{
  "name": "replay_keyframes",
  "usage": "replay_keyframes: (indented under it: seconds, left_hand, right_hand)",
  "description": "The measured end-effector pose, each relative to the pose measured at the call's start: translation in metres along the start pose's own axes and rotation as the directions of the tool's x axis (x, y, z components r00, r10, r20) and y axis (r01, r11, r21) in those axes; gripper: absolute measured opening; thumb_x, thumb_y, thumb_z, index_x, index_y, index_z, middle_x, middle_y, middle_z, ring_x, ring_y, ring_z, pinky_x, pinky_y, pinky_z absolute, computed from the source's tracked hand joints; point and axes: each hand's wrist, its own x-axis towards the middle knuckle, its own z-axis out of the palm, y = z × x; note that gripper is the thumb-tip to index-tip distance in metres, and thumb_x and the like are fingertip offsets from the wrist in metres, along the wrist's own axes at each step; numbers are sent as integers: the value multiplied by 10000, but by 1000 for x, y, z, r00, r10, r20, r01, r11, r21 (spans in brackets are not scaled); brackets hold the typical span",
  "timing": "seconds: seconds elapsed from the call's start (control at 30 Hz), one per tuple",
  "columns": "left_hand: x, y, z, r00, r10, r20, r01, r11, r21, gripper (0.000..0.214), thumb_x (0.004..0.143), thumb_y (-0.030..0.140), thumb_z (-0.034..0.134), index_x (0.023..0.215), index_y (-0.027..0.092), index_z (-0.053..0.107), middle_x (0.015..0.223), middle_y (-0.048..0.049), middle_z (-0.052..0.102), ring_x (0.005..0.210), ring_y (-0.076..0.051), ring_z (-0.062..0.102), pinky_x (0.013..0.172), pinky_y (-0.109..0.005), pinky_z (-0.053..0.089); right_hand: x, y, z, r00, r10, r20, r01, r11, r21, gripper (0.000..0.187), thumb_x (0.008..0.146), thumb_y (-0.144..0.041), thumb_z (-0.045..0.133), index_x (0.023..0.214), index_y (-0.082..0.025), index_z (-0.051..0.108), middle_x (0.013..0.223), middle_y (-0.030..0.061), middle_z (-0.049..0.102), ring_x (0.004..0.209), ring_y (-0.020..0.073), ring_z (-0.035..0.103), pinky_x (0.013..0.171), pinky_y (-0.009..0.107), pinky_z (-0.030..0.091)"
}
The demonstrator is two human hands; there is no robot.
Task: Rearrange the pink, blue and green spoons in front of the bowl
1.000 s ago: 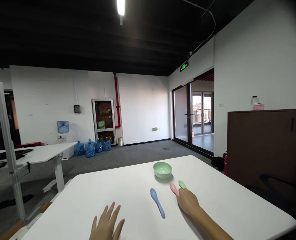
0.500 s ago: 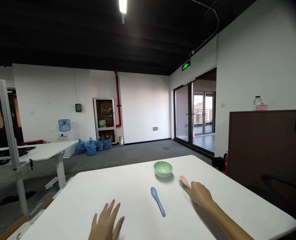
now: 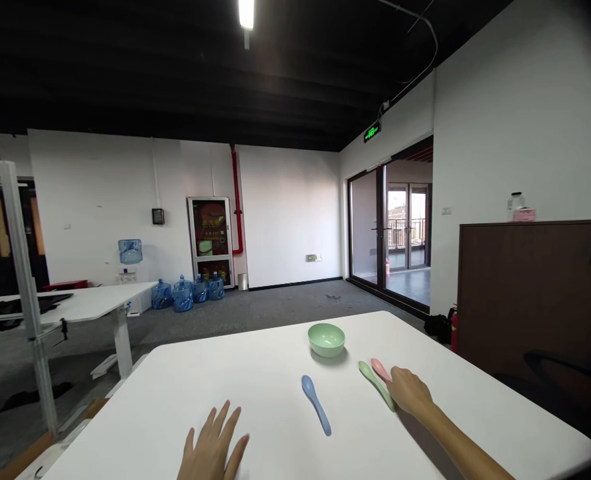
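My right hand (image 3: pixel 409 392) rests on the white table (image 3: pixel 255 373), closed on the handle of a pink spoon (image 3: pixel 379 369) whose bowl points away from me. Just left of it lies a green spoon (image 3: pixel 375 384), touching or nearly touching my fingers. A blue spoon (image 3: pixel 316 404) lies near the table's middle. A pale green bowl (image 3: pixel 326 339) stands beyond the spoons. My left hand (image 3: pixel 212 448) lies flat on the table near the front edge, fingers spread, holding nothing.
A dark brown cabinet (image 3: pixel 535 293) stands to the right with a black chair (image 3: pixel 565 380) before it. Another white desk (image 3: pixel 70 303) is at the left, water jugs (image 3: pixel 185 293) sit by the far wall, and glass doors (image 3: pixel 390 233) open at the back right.
My right hand carried the pink spoon from left of the green spoon over to its right side and lowered it. The left hand stayed flat.
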Motion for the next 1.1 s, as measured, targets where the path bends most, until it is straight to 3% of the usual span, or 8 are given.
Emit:
replay_keyframes:
  seconds: [0.33, 0.67, 0.73, 0.87, 0.97, 1.1]
  left_hand:
    - [-1, 6, -7, 1000, -17, 17, 17, 1000, 8, 525, 978, 440, 369, 1468, 332, 525, 1603, -42, 488, 1498, -324, 421, 1181, -610, 404]
    - [0, 11, -15, 998, -30, 60, 30, 999, 12, 534, 989, 439, 348, 1487, 321, 501, 1618, -44, 467, 1515, -316, 390, 1202, -606, 379]
    - [0, 13, -16, 997, -36, 68, 35, 999, 26, 536, 991, 429, 337, 1491, 316, 494, 1623, -42, 459, 1517, -315, 386, 1205, -605, 375]
    - [1, 13, -17, 997, -36, 71, 33, 998, 48, 536, 988, 421, 343, 1491, 315, 495, 1621, -40, 463, 1513, -313, 395, 1202, -603, 378]
    - [2, 10, -16, 998, -32, 58, 30, 999, 36, 531, 983, 427, 358, 1480, 317, 511, 1613, -47, 476, 1505, -320, 408, 1191, -610, 392]
    - [2, 8, -16, 999, -22, 34, 22, 1000, 18, 528, 981, 431, 362, 1474, 322, 519, 1605, -47, 483, 1500, -325, 415, 1186, -618, 398]
  right_hand:
    - [-1, 2, 0, 1000, -11, 15, 11, 1000, -15, 446, 1005, -238, 296, 1020, -136, 729, 1034, 184, 748, 884, 291, 719, 673, 343, 401]
    - [-9, -10, -10, 998, -27, -65, 25, 999, -22, 723, 1056, -556, 135, 835, -172, 706, 884, 167, 736, 804, 284, 699, 645, 340, 366]
    - [-11, -16, -11, 995, -57, -85, 55, 998, -26, 670, 1066, -509, 163, 861, -178, 708, 875, 155, 736, 791, 266, 693, 638, 328, 346]
    - [-10, -27, -4, 989, -139, -45, 137, 989, -52, 336, 1002, -300, 393, 1119, -196, 690, 978, 127, 755, 861, 254, 707, 651, 300, 349]
    - [-7, -33, 6, 989, -150, -9, 149, 984, -99, 405, 926, -186, 447, 1292, -176, 619, 1057, 146, 757, 933, 281, 720, 678, 307, 379]
    - [-3, -37, 13, 994, -106, 14, 107, 989, -105, 546, 863, -64, 384, 1360, -143, 596, 1105, 177, 756, 948, 297, 729, 710, 336, 410]
